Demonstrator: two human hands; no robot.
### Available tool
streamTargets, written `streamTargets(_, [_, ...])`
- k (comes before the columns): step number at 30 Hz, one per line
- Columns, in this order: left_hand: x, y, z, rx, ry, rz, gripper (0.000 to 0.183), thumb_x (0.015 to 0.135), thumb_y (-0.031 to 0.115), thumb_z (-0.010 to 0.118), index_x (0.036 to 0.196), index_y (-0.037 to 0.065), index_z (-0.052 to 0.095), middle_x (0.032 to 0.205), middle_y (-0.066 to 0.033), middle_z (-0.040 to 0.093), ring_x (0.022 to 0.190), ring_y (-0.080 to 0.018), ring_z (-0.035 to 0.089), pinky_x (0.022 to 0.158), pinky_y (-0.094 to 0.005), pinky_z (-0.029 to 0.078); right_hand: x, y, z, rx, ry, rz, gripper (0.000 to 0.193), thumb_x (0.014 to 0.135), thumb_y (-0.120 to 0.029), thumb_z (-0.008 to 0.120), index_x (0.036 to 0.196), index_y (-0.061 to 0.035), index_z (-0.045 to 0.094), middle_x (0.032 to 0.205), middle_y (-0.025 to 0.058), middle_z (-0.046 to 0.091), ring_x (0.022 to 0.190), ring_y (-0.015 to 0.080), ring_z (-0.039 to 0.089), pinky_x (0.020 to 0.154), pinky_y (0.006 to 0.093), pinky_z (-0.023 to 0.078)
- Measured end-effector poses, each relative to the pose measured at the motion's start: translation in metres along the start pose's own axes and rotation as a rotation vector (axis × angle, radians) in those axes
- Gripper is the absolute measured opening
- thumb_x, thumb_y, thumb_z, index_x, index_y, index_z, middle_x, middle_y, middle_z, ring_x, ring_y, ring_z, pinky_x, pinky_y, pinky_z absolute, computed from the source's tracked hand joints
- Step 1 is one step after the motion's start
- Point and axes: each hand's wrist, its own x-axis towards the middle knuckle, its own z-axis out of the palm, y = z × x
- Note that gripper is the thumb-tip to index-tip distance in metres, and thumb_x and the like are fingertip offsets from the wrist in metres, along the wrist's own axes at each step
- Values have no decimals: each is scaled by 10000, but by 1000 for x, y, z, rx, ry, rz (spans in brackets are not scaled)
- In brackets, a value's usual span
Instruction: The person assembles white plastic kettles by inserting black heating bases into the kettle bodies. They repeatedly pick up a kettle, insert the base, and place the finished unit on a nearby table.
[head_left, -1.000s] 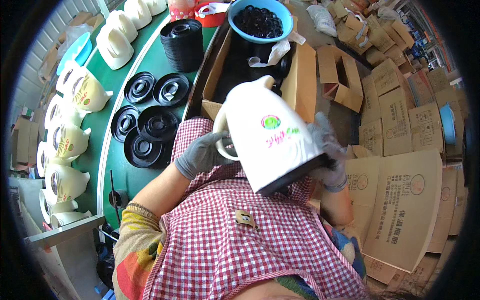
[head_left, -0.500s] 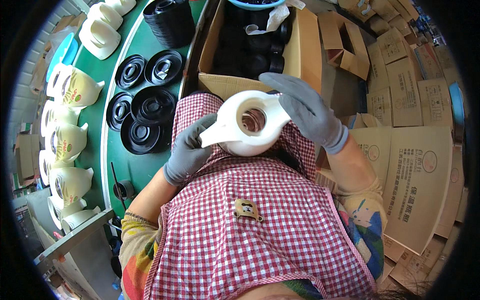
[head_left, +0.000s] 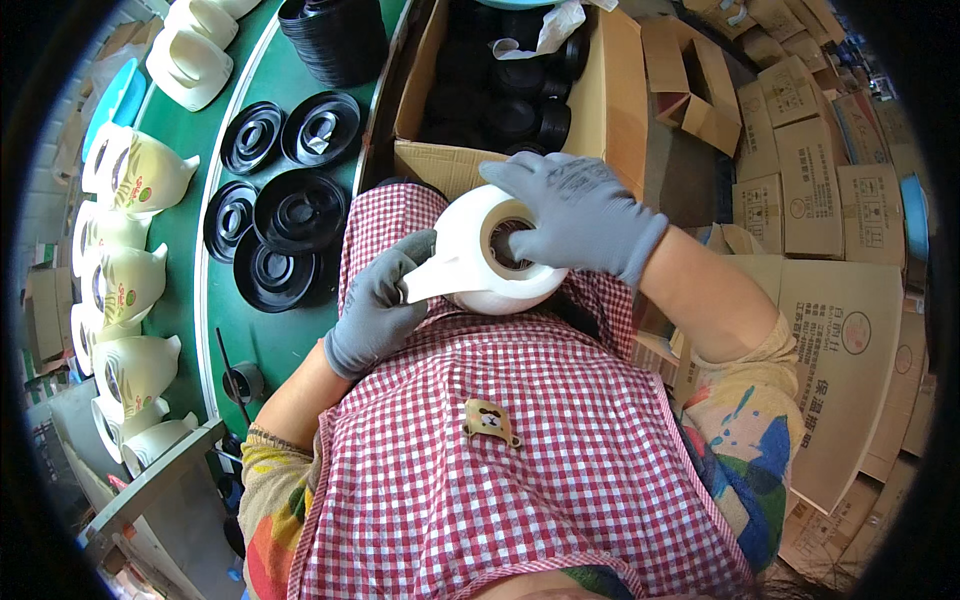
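A white thermos jug (head_left: pixel 465 230) rests on my lap, its round mouth facing up and a shiny coppery-brown lining visible inside. My left hand (head_left: pixel 375 312), in a grey glove, is closed on the narrow part that juts out from the jug's left side. Over the right side of the mouth lies my right hand (head_left: pixel 585 215), also gloved in grey. Its thumb dips into the opening while the fingers stay bent across the far outer side of the rim. That hand hides the jug's right side.
Black round lids (head_left: pixel 300 210) lie on the green table (head_left: pixel 180 270) at left, near a tall stack of black discs (head_left: pixel 335 40). Pale jug shells (head_left: pixel 135 280) line the table's left edge. An open carton (head_left: pixel 440 160) of black parts stands ahead; cardboard boxes (head_left: pixel 830 370) fill the right.
My right hand has moved left from the jug's right side onto its mouth, with the thumb now inside the opening. My left hand keeps its hold in nearly the same place.
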Motion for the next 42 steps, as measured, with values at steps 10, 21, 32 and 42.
streamTargets(10, [-3,3,22,321,41,-5,217,725,-77,631,904,-4,531,1363,-257,504,1186,-290,563,946,-349,446,7,9,11,-49,-218,106,578,708,-143,704,1242,-74,494,1202,145,563,998,322,647,852,418,531])
streamTargets(21, [1,-5,31,445,69,73,258,738,22,674,961,-45,565,1283,-263,552,1025,-345,644,837,-367,530,-12,12,26,-39,-122,270,596,762,-170,666,1308,-103,438,1220,164,567,1098,335,609,931,432,482])
streamTargets(32, [2,10,37,490,-63,20,320,734,-50,675,1023,-20,540,1364,-248,484,1197,-320,549,971,-360,446,-2,15,34,11,-81,346,677,759,-178,701,1375,-117,428,1278,176,549,1145,365,573,1013,443,436])
streamTargets(42, [-27,-2,16,362,-120,105,282,737,10,705,969,-15,546,1400,-274,451,1264,-350,511,1005,-382,432,-68,30,41,761,200,123,434,990,-214,465,1376,-15,463,1355,176,505,1264,274,496,1072,369,398])
